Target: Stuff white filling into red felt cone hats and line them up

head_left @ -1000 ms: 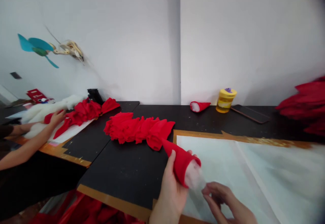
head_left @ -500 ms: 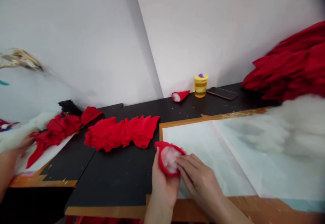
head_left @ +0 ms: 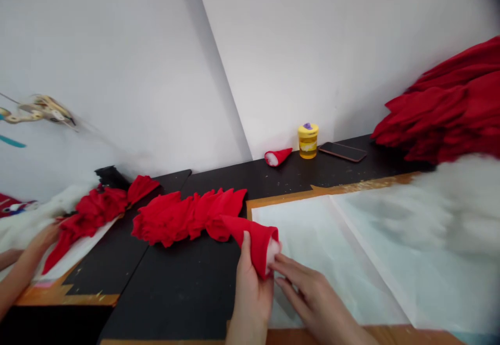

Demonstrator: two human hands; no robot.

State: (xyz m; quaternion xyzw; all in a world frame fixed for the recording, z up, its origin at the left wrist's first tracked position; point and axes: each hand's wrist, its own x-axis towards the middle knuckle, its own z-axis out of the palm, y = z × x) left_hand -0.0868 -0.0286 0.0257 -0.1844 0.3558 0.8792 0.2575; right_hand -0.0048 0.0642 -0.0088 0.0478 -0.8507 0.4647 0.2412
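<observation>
A red fabric cone [head_left: 255, 241] lies tilted in my left hand [head_left: 250, 287], its point up and to the left and its mouth facing right. White stuffing [head_left: 273, 255] fills the mouth. My left fingers wrap round the cone, the thumb along its near side. At the rim, my right hand [head_left: 312, 290] touches the stuffing with its fingertips; thumb and fingers are apart. Just behind the cone, a row of red fabric pieces [head_left: 187, 217] lies bunched on the black table [head_left: 183, 287].
White stuffing [head_left: 461, 209] is heaped on white paper [head_left: 312, 230] at the right, with a red fabric pile [head_left: 449, 105] behind. Along the wall sit another stuffed cone [head_left: 278, 157], a yellow-lidded tub [head_left: 308, 142] and a phone [head_left: 342, 151]. Another person's arm [head_left: 29, 269] reaches toward red fabric [head_left: 99, 209] at left.
The cone has turned in my left hand: its mouth, which faced me, now points right and its tip shows at left. My right fingers stay at the mouth. The view has tilted slightly upward.
</observation>
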